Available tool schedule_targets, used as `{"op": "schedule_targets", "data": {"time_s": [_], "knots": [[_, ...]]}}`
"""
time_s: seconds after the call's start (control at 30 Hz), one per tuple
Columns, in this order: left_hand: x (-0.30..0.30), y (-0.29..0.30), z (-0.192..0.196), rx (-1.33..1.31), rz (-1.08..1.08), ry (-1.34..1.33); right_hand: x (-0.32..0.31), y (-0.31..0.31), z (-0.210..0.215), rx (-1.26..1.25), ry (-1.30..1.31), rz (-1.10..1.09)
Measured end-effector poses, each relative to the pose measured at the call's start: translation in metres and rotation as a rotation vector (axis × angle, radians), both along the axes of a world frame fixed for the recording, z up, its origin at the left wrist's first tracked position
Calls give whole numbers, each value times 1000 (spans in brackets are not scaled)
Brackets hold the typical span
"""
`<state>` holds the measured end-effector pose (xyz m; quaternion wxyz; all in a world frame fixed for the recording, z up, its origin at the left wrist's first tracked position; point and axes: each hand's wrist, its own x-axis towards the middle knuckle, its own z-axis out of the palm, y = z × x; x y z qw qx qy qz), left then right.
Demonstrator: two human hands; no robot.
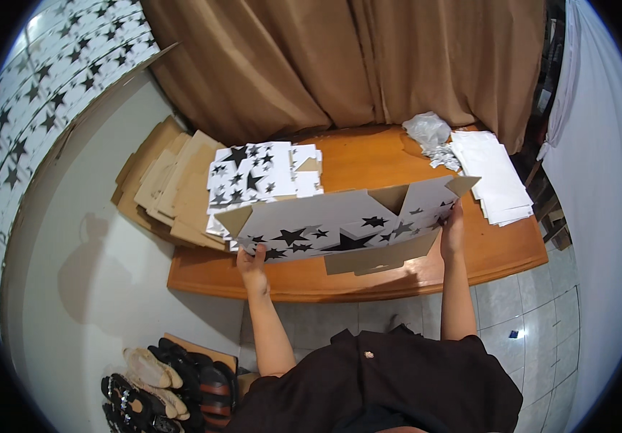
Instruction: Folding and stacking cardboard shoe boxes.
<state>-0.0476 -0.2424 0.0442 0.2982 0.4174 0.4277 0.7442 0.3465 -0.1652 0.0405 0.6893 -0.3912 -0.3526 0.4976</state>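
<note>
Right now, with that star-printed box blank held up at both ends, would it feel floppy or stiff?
The star-printed box blank probably feels light: the left hand and right hand grip only its ends. Fairly stiff lengthwise, it barely sags, yet its loose flaps likely swing.

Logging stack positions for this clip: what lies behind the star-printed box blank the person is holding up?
Behind the box blank lies a stack of star-printed flat blanks on the wooden table, beside brown cardboard sheets. The stack's near edge and the tabletop directly behind the blank are covered.
</note>
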Motion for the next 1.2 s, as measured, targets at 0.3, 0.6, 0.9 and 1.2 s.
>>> {"op": "schedule_targets", "data": {"time_s": [0.3,0.6,0.9,1.2], "knots": [[118,84,-26,114,-370,-195,72,26,-30,114,152,68],[158,124,-36,-216,-387,-467,57,50,-30,127,348,195],[153,147,-31,-717,-542,-166,89,58,-54,-47,132,102],[81,204,-188,-204,-1247,-924,62,84,-114,-65,-346,-235]]}}
